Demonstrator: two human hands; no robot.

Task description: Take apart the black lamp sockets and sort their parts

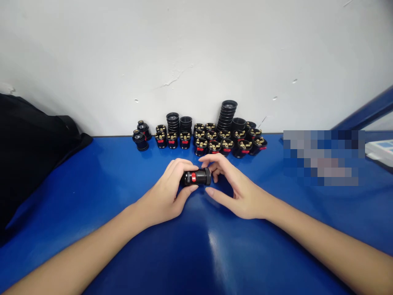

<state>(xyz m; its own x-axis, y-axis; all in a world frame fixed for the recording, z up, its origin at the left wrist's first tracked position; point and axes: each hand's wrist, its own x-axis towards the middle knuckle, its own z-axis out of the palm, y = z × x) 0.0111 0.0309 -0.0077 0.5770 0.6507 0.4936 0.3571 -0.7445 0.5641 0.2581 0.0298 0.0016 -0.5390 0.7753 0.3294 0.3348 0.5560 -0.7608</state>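
A black cylindrical part (201, 177) with a red switch lies sideways between my hands, its wide ring end toward the right. My left hand (172, 188) grips its left end between thumb and fingers. Around the ring end, my right hand (236, 188) is curved with thumb and fingers apart, close to the part. Behind the hands stand several black sockets (201, 146) with brass contacts and red switches.
Stacked black rings (227, 116) and a shorter stack (172, 122) rise among the sockets by the white wall. Two closed black holders (140, 140) stand left of them. Dark cloth (37, 143) covers the far left; a pixelated patch and a pale device (380, 153) are at right.
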